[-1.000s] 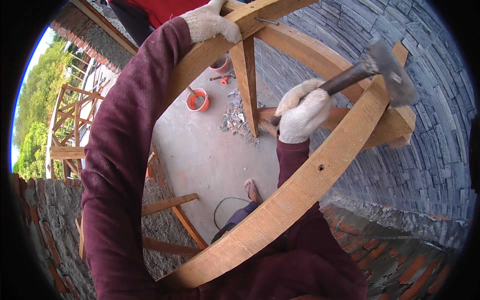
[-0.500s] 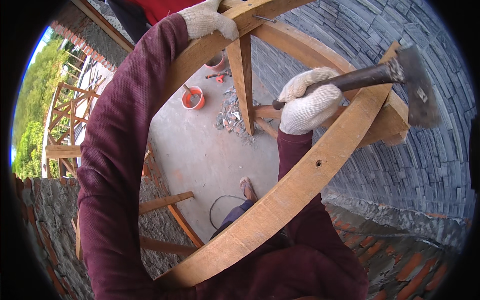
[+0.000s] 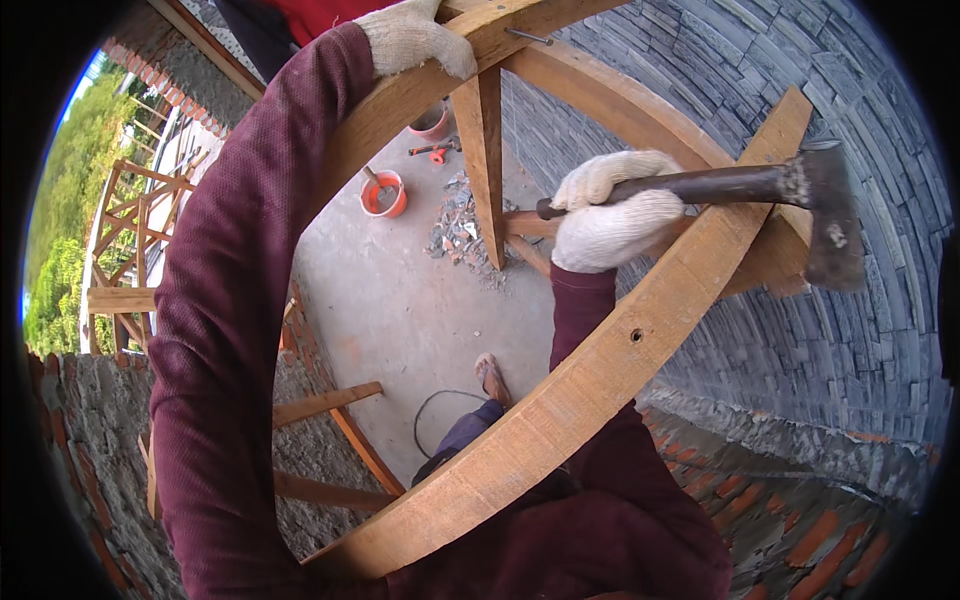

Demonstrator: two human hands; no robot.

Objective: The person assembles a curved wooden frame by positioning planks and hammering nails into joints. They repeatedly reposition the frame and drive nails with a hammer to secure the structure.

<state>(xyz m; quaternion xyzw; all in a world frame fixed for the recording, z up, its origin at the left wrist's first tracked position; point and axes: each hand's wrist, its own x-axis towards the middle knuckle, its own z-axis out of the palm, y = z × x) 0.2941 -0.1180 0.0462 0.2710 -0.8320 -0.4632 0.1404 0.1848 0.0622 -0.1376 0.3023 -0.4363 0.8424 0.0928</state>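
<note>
Metal hammer [image 3: 740, 185], R hand [image 3: 620, 215] clamped on hdl., head now lower, past R end of curved timber [image 3: 560, 412]; L hand [image 3: 415, 42] clasping upper beam [image 3: 400, 112].

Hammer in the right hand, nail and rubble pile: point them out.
Hammer [image 3: 735, 185]: head view, on the handle.
Nail [image 3: 530, 37]: head view, on the shank.
Rubble pile [image 3: 460, 238]: head view, near its middle.

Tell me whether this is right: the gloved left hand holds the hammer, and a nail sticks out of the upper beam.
Wrong hand: in the head view, the gloved right hand holds the hammer. A nail does stick out of the upper beam.
</note>
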